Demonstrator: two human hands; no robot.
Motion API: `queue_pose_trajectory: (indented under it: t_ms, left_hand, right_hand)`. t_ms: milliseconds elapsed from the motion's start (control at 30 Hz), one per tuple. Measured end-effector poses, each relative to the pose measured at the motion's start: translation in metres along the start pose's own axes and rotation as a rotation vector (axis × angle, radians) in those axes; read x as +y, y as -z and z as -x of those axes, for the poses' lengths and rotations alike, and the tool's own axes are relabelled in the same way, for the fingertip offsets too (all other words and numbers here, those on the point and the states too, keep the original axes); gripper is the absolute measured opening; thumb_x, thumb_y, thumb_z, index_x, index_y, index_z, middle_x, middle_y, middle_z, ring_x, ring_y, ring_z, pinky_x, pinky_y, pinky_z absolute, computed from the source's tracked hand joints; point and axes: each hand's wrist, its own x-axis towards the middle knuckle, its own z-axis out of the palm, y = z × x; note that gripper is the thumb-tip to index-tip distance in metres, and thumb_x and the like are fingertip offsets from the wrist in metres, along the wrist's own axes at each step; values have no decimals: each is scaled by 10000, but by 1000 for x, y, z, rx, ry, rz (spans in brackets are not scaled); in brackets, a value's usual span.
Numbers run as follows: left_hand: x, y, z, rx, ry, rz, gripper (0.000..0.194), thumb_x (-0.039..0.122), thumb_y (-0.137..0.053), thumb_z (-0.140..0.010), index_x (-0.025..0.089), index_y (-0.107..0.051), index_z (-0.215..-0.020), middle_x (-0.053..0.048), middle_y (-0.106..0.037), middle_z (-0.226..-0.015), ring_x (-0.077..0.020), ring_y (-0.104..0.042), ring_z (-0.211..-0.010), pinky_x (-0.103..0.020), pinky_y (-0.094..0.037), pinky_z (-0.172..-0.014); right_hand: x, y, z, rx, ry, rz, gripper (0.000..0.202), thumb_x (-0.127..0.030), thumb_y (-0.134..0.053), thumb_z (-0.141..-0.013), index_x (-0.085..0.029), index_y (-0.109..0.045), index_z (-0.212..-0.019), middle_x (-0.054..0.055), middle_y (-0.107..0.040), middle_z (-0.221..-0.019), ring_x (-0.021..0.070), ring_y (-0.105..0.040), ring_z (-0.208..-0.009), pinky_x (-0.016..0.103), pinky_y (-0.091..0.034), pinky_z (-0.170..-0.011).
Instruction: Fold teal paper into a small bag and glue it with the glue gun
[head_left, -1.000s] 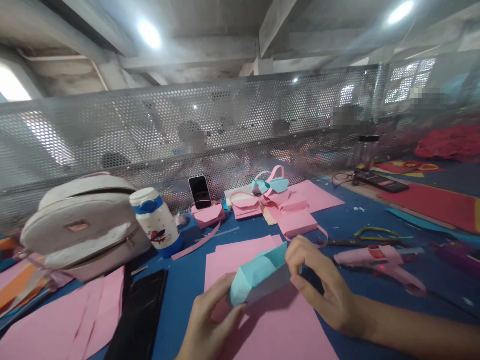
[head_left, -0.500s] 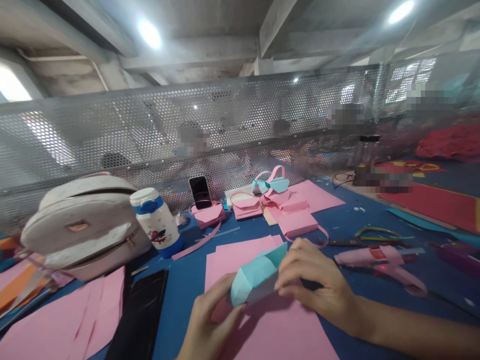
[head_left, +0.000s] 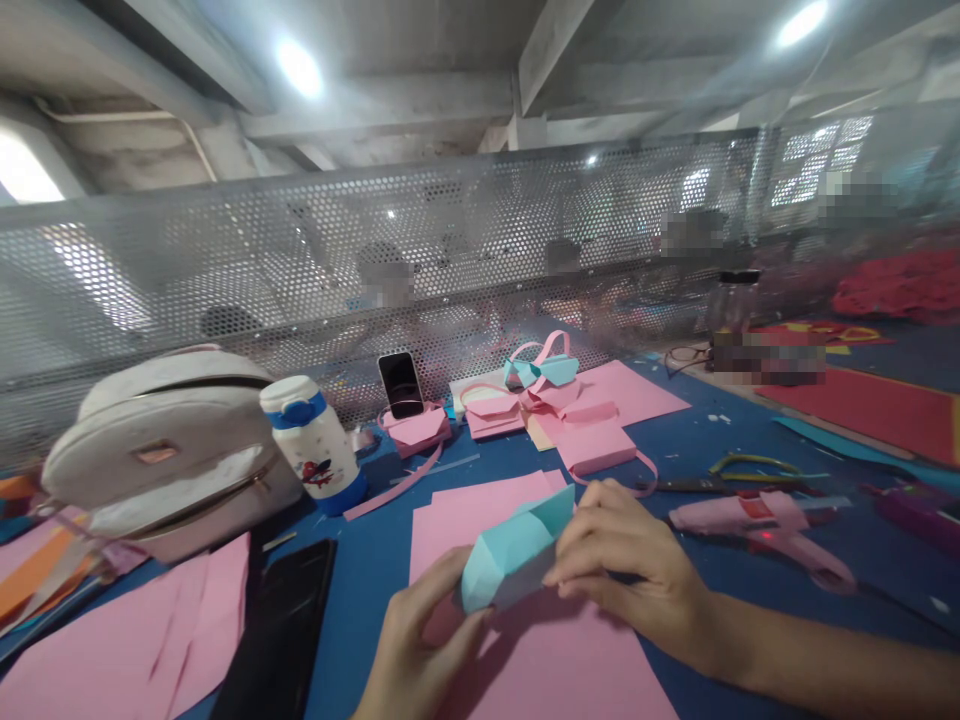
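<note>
Directly above the stacked pink sheets (head_left: 577, 650), a light-blue folded paper piece (head_left: 510, 560) is held tilted, right end higher. The left hand (head_left: 424, 620) grasps its left end, thumb below and fingers behind. The right hand (head_left: 637, 570) pinches the right end near the lower edge, fingertips drawn together; how the flap sits under them cannot be told.

Step in hand, as judged: securing or shaping the right end while the left hand braces the body. Next move calls for steady left support, even fingertip pressure along that edge and a light grip, as excess force could crush the hollow form.

Left of the sheets lies a flat black object (head_left: 281, 630). To their right rests a pink glue gun (head_left: 772, 515), a small red light showing; just beyond it is a tool with yellow-green handles (head_left: 761, 460).

Beyond the sheets, to the left, stand a white-and-blue bottle (head_left: 322, 455) and a pale backpack (head_left: 150, 420). Straight beyond them are pink folded paper pieces (head_left: 600, 447). Farthest out, a perforated metal screen (head_left: 480, 240) spans the view.
</note>
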Motion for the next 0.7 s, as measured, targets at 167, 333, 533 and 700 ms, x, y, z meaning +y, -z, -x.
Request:
queue_pose_trajectory:
  t_ms: [167, 333, 533, 700]
  left_hand:
    - [-3, 0, 0, 0, -4, -11, 385, 209, -695, -879, 346, -643, -1236, 32, -747, -1170, -157, -725, -961, -163, -544, -830]
    - [-2, 1, 1, 7, -9, -14, 367, 217, -696, -880, 319, -653, -1229, 12, -754, -1159, -165, -732, -938, -167, -553, -801]
    - [-2, 0, -1, 15, -28, -6, 390, 209, -706, -873, 334, -651, -1238, 18, -753, -1161, -162, -732, -947, -166, -549, -820]
    - [-4, 0, 0, 15, -20, -2, 396, 206, -705, -875, 328, -645, -1247, 15, -751, -1160, -162, -730, -941, -162, -549, -813]
  right_hand:
    - [-1, -1, 0, -7, -10, 1, 270, -356, -519, -1020, -202, -672, -858, -13, -688, -753, 135, -539, -726, 317, -350, -728]
    - [-3, -3, 1, -4, -30, -6, 276, -348, -492, -1031, -195, -601, -828, -13, -617, -737, 137, -527, -734, 313, -352, -730]
    - [-8, -1, 2, -89, -3, 51, 209, -201, -436, -1008, -198, -488, -806, -12, -517, -723, 152, -457, -718, 323, -335, -696]
    - [-9, 0, 4, -122, 1, 65, 171, -146, -443, -967, -205, -426, -808, -15, -491, -733, 156, -432, -726, 332, -326, -704]
